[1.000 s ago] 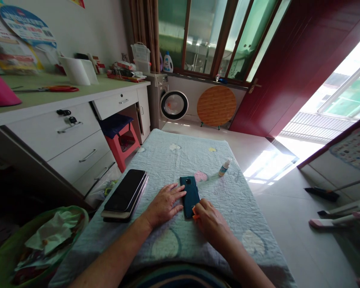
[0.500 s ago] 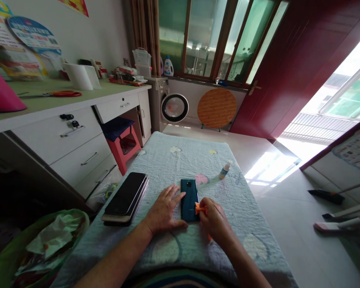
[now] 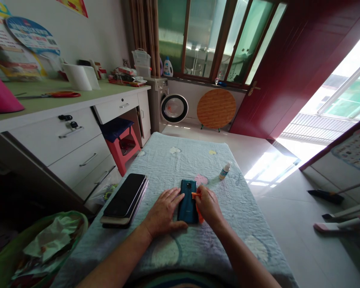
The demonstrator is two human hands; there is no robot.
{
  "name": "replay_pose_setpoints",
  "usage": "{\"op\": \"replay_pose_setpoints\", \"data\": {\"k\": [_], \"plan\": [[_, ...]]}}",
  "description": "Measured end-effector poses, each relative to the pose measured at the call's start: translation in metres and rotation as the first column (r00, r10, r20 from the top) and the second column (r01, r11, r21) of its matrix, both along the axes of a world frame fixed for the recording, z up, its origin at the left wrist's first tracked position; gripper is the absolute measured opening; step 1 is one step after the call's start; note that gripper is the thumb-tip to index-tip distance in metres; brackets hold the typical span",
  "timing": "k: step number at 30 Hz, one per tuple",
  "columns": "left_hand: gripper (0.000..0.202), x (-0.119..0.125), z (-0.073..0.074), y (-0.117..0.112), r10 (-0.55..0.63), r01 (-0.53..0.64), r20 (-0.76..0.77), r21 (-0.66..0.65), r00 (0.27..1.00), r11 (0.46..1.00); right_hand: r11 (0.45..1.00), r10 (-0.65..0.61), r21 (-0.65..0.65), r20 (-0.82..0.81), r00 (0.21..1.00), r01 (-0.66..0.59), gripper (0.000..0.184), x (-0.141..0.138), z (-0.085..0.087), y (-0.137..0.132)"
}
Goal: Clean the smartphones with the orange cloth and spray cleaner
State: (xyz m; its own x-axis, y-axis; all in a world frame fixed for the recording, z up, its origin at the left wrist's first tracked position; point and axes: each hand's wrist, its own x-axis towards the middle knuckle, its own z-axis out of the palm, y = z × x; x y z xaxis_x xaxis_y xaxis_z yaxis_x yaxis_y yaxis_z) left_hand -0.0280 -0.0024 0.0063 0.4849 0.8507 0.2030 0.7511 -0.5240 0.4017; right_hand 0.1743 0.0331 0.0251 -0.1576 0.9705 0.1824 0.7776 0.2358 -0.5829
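Observation:
A dark teal phone [image 3: 187,200] lies back up on a pale blue quilted cloth [image 3: 174,160] that covers the table. My left hand [image 3: 163,212] rests flat on the phone's left side with its fingers spread. My right hand [image 3: 208,205] is closed on a small orange cloth [image 3: 196,195] and presses it against the phone's upper right part. A stack of dark phones [image 3: 125,198] lies to the left of my left hand. A small spray bottle [image 3: 225,170] lies on the cloth beyond my right hand.
A green bin [image 3: 24,248] holding crumpled tissue stands at the lower left. A white desk with drawers [image 3: 63,132] runs along the left, a red stool [image 3: 121,138] beneath it. A washing machine [image 3: 171,105] and a folded round table [image 3: 216,106] stand at the back. Bare floor lies right.
My right hand has slid the orange cloth up along the phone, from its near end toward the camera end. My left hand has stayed on the phone's left side.

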Motion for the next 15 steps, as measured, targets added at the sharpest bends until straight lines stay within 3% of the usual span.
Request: {"op": "replay_pose_setpoints", "data": {"k": [8, 15], "plan": [[0.097, 0.002, 0.008, -0.002, 0.010, -0.010, -0.023, -0.017, 1.000, 1.000, 0.999, -0.044, 0.024, 0.088, 0.995, 0.042, 0.016, -0.008, 0.007, 0.046], [0.095, 0.002, 0.007, -0.002, 0.015, -0.015, -0.004, -0.002, 1.000, 1.000, 0.997, 0.074, -0.021, 0.114, 0.991, -0.072, 0.020, -0.011, 0.013, 0.027]]}}
